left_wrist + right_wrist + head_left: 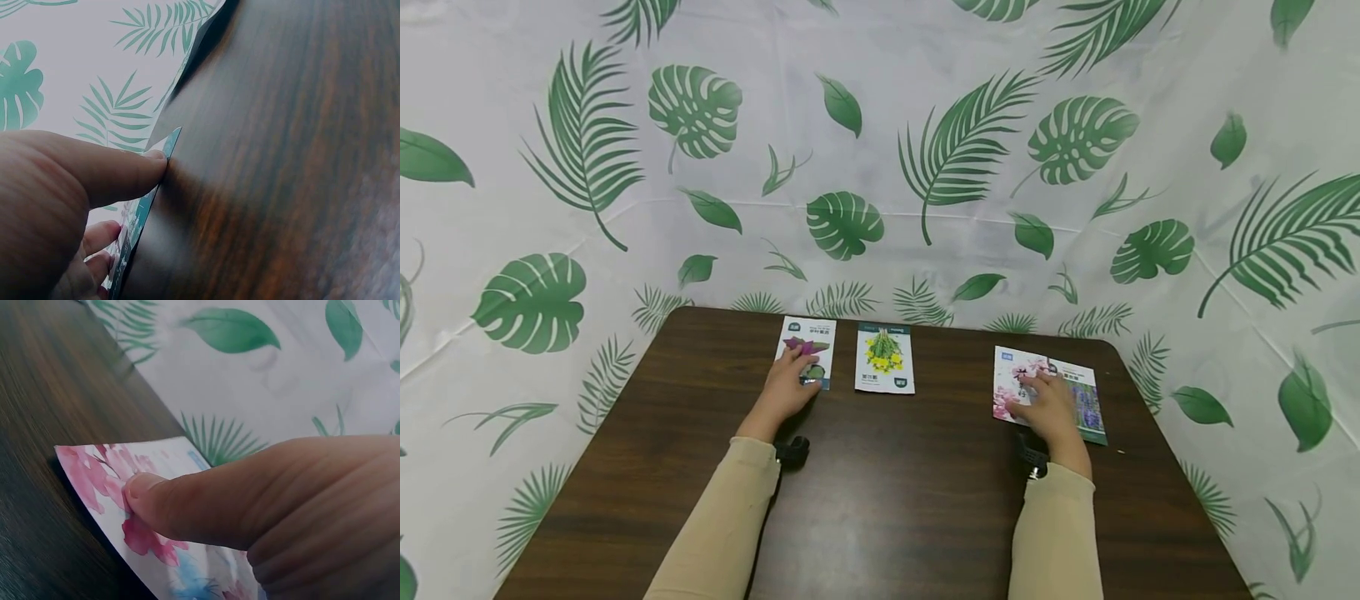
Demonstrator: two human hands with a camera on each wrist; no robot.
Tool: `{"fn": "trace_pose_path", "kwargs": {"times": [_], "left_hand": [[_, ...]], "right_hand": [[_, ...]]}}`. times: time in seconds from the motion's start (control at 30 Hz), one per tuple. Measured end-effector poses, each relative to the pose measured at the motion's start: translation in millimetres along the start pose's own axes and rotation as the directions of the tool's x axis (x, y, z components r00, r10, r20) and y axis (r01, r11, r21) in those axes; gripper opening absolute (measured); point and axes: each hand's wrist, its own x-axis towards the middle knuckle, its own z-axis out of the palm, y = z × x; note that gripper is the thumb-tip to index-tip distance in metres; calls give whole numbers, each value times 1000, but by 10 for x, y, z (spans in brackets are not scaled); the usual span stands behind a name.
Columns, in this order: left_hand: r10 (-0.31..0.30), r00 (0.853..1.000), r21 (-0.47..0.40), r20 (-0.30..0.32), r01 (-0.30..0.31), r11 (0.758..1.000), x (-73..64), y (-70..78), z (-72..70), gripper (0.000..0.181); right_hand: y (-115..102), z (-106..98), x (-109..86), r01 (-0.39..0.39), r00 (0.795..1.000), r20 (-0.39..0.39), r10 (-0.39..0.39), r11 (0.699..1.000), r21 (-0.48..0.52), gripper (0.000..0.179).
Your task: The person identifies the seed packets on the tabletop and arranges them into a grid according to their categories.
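Observation:
At the back left of the table, my left hand [784, 390] rests on a white seed packet [823, 327] with a purple flower picture. Its thumb touches the packet's edge in the left wrist view, and the other fingers lie on its face. To the right my right hand [1049, 406] lies over a packet with pink blossoms [1004, 383], its thumb on the printed front. Beside that packet, partly under the same hand, is a packet with purple-blue flower spikes [1088, 408]. Between the hands lies a packet with yellow flowers [885, 354], which neither hand touches.
The dark wooden table [880, 483] ends just behind the packets. A white cloth with green leaves [865, 150] hangs behind it and along both sides. A dark band with a small device [793, 452] sits at the left wrist, and another [1032, 454] at the right.

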Motion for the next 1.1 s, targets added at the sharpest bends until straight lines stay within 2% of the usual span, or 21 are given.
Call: {"fn": "trace_pose_path", "kwargs": {"times": [0.2,0.5,0.63,0.83,1.1], "left_hand": [[-4,1000,-4,2,4,1000,-14,10,-18,51],[-22,1000,10,20,21,1000,-33,8,-6,65],[-25,999,19,19,25,1000,-29,6,-10,68],[-14,999,29,40,12,1000,-21,18,-35,68],[10,999,34,51,-12,999,-30,44,-20,66]], "right_hand": [[-110,95,32,43,998,34,-47,992,122,58],[-231,268,64,46,990,126,-69,983,180,61],[-248,332,81,51,987,137,-80,978,204,62],[-286,380,77,93,986,117,-119,974,206,63],[-336,392,-22,119,985,107,-134,983,140,64]]}}
